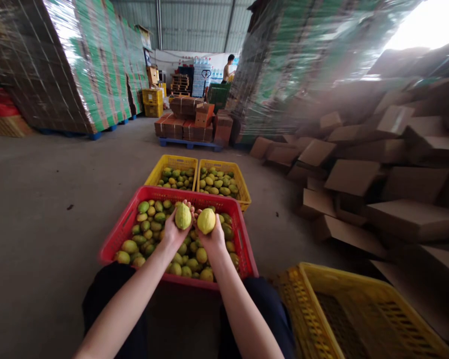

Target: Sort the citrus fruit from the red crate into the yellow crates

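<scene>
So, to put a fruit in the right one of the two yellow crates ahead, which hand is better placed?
Probably the right hand: it holds a fruit and is nearer that yellow crate, beyond the red crate. The left hand holds another fruit but sits further left.

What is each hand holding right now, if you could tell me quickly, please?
Left hand: holding a green-tinged fruit over the red crate.
Right hand: holding a yellow fruit, also over the crate.
</scene>
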Available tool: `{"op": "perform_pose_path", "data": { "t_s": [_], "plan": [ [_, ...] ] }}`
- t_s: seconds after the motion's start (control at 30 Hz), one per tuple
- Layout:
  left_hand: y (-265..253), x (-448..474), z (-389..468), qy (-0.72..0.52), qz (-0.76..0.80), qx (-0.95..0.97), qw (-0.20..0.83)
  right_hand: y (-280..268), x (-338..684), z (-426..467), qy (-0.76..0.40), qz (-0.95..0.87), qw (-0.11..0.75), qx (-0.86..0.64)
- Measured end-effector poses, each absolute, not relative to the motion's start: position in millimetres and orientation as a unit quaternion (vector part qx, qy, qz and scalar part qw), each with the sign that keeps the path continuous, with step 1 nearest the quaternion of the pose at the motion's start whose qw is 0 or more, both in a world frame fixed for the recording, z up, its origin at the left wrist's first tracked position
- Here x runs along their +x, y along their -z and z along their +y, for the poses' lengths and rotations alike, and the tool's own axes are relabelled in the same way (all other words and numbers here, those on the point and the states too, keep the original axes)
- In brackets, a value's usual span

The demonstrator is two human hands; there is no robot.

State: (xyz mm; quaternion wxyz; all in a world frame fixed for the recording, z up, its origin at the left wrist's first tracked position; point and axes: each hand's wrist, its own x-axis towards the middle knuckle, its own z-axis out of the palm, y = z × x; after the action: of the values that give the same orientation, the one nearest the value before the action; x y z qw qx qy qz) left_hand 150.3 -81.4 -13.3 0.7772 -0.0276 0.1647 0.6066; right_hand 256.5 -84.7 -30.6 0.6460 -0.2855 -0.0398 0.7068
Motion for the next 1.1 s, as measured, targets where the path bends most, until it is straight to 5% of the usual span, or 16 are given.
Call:
{"op": "perform_pose_path", "data": {
  "t_s": [0.4, 0.6, 0.8, 1.1],
  "plan": [
    [20.1, 150.4, -82.9, -0.583, 0.243, -0.074, 0.771, 23.8, 262.7, -87.7, -0.715, -0.001, 0.625, -0.315],
    [9.5, 144.4, -85.3, -0.627, 0.253, 0.043, 0.736, 12.3, 257.9, -97.6, -0.64, -0.211, 0.66, -0.332],
    [2.7, 134.4, -89.3, -0.693, 0.34, 0.361, 0.523, 1.4, 256.4, -114.8, -0.36, -0.555, 0.632, -0.404],
    [3.0, 129.8, -99.2, -0.69, 0.401, 0.482, 0.363, 7.6, 254.4, -121.5, -0.274, -0.688, 0.543, -0.395]
  ]
}}
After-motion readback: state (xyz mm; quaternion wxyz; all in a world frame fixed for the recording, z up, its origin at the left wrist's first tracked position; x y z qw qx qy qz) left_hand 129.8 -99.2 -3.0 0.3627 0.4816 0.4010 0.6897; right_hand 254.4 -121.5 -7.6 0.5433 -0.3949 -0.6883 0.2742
